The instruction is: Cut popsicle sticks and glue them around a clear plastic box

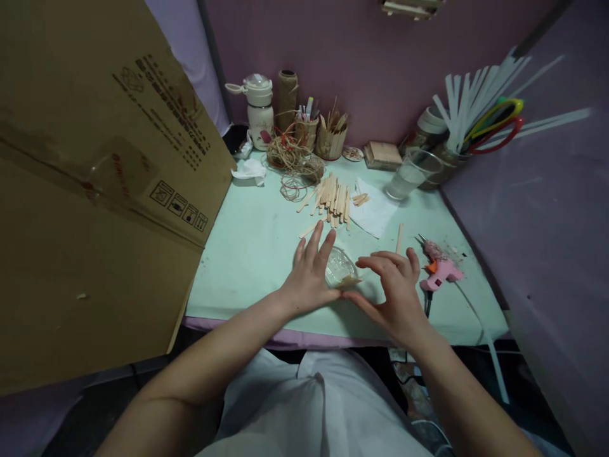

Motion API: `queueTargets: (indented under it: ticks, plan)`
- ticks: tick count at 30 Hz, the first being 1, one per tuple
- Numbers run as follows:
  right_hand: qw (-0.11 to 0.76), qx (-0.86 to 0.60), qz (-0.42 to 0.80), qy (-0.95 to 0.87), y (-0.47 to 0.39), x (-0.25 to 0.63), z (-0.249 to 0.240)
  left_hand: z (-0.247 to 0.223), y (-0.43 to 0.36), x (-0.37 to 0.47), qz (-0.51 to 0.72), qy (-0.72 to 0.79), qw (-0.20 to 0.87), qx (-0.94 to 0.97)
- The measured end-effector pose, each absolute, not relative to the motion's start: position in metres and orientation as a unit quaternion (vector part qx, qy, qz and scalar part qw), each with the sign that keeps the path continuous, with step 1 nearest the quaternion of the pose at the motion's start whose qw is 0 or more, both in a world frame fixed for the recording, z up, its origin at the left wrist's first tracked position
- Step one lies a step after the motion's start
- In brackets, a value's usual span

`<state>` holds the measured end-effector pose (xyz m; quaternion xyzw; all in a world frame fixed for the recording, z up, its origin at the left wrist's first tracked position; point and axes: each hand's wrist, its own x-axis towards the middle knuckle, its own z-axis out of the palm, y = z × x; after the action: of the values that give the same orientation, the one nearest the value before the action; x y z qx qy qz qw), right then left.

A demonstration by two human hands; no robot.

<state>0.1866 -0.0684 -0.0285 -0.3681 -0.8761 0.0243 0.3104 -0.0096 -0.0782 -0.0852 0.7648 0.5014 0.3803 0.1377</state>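
A small clear, shallow container (339,265) sits on the pale green tabletop between my two hands, with a thin tan piece (349,282) at its near edge. My left hand (311,273) is beside its left side, fingers apart and pointing away from me. On the other side is my right hand (392,285), its fingers bent and spread from the thumb. Both thumbs reach toward each other at the near side of the container, their tips close together. Neither hand visibly grips anything.
Wooden craft sticks (333,198) lie beyond the container, near tangled twine (288,155). At right are a pink glue gun (440,270), a plastic cup (409,178) and scissors (499,130). A large cardboard sheet (109,190) stands left; a white bottle (261,117) stands behind.
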Motion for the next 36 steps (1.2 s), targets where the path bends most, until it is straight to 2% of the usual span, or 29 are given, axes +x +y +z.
queueTargets:
  ticks: [6, 36]
  plan:
    - [0.27, -0.364, 0.014, -0.891, -0.0647, 0.1837, -0.0292, -0.0846, -0.0756, -0.0097, 0.352, 0.531, 0.202, 0.744]
    - [0.285, -0.349, 0.035, -0.892, -0.0606, 0.1816, -0.0341, -0.0885, -0.0731, -0.0099, 0.355, 0.54, 0.173, 0.743]
